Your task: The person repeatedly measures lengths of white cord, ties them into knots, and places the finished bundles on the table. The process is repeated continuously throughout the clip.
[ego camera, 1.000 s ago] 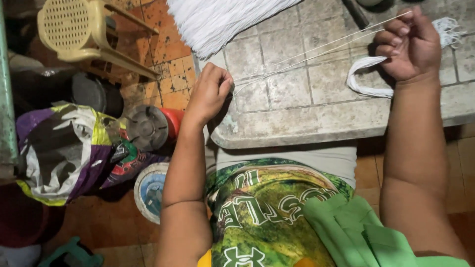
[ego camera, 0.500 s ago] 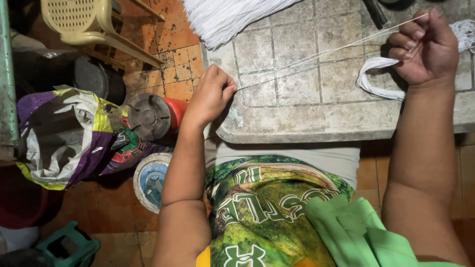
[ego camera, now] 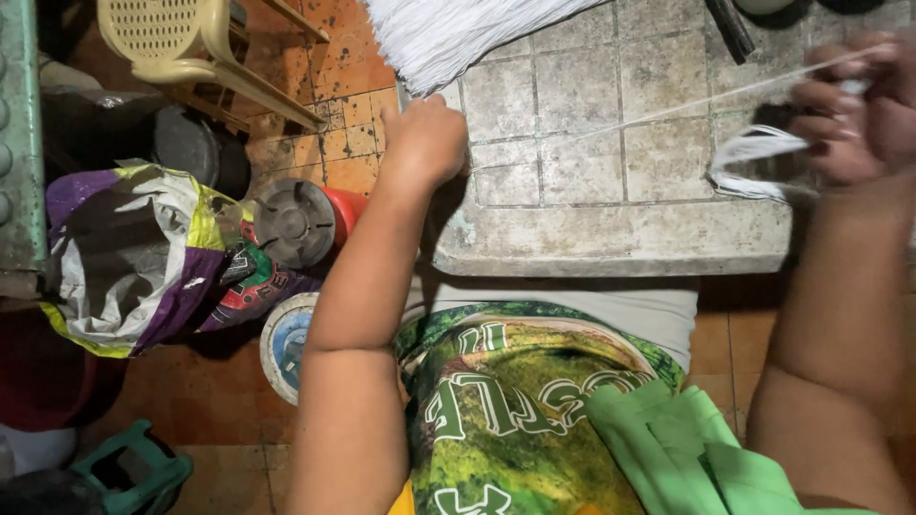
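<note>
String runs taut across the tiled table, pinched at one end by the curled left hand beside the bundle of white strands. At the other end the blurred right hand is closed on it, above a loop of white strip.

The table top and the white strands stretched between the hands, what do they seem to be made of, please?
The table top looks like worn, matte stone or ceramic tile: square slabs with grout lines and stains. The white strands, pulled taut between the left hand and right hand, look like soft cotton or synthetic string.
</note>
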